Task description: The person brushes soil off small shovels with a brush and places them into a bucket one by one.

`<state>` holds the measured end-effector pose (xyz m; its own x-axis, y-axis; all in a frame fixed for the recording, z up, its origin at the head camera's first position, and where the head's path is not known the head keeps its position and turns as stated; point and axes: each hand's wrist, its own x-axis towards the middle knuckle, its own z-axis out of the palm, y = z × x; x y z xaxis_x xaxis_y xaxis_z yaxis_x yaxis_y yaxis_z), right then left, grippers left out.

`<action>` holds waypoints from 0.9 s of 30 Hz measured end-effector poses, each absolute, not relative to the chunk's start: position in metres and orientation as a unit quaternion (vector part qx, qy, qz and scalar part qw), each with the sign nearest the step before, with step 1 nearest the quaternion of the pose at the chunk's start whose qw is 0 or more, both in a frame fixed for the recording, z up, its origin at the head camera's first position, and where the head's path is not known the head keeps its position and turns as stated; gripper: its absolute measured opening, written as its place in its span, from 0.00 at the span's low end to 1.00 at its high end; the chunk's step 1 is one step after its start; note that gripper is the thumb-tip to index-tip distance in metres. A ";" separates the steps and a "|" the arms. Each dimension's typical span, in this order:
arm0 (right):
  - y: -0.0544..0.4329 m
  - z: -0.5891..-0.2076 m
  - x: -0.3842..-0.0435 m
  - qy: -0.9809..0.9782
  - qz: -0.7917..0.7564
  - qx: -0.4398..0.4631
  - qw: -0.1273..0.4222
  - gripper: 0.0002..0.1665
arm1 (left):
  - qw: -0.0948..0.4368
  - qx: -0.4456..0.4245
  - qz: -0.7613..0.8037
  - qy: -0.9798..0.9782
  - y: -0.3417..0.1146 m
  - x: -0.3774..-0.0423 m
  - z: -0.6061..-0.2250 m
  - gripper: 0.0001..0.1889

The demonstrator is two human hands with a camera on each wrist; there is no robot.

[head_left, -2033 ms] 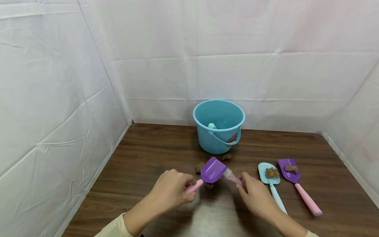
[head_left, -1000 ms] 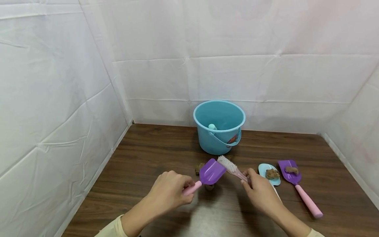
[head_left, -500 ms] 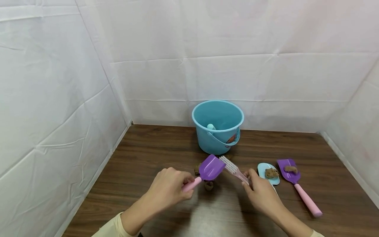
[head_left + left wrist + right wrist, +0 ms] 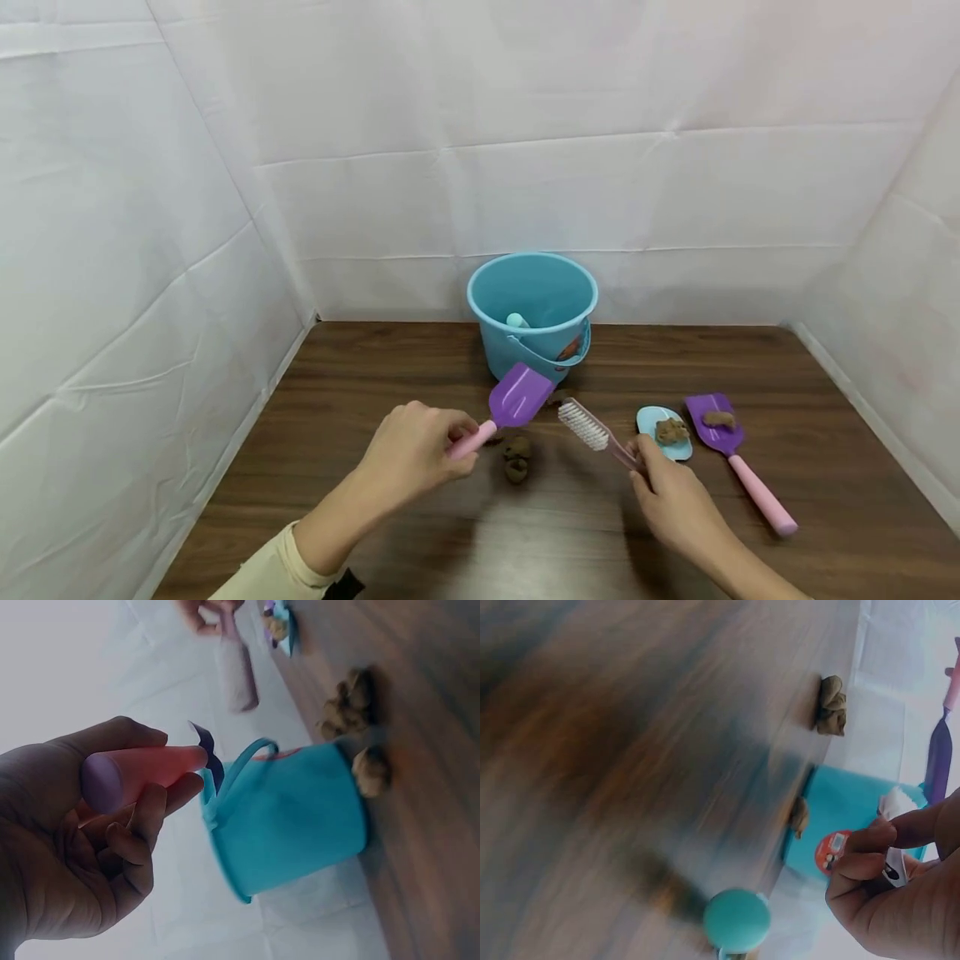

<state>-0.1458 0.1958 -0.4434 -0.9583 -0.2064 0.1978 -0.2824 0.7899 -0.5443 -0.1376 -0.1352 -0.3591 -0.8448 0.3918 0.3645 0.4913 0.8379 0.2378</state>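
Observation:
My left hand (image 4: 416, 446) grips the pink handle of a small purple shovel (image 4: 520, 394), its scoop raised above the table and bearing nothing. In the left wrist view, thumb and fingers wrap that handle (image 4: 154, 774). Across from it, my right hand (image 4: 678, 500) holds a pale pink scrubbing brush (image 4: 588, 425) with white bristles, also off the table. A gap separates brush and scoop. Below them lie brown lumps (image 4: 517, 458); another lump (image 4: 799, 817) sits by the bucket's foot in the right wrist view.
Behind the tools stands a blue bucket (image 4: 498, 350) with a pale blue round-ended item (image 4: 516, 321) inside. To the right, a light blue shovel (image 4: 651, 417) and a second purple shovel (image 4: 702, 408) each carry a brown lump. White sheeting (image 4: 360, 208) walls the wooden table (image 4: 360, 367).
Shovel and brush, close together before, have drawn apart. The shovel is lifted higher, uncovering the lumps beneath, and the brush has turned. The head view has shifted slightly.

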 end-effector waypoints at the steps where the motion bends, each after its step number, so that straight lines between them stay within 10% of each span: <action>1: 0.198 -0.444 -0.143 -0.944 0.298 0.129 0.068 0.16 | 0.154 -0.232 -0.160 -0.947 -0.136 -0.140 -0.355 0.08; 27: 0.216 -0.447 -0.104 -0.942 0.291 0.110 0.121 0.11 | 0.187 -0.226 -0.124 -0.948 -0.171 -0.225 -0.298 0.13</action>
<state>-0.1039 0.2155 -0.4468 -0.9463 -0.1369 0.2928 -0.2782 0.8060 -0.5225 -0.2255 -0.1712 -0.2981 -0.8286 0.3818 0.4096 0.4740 0.8677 0.1500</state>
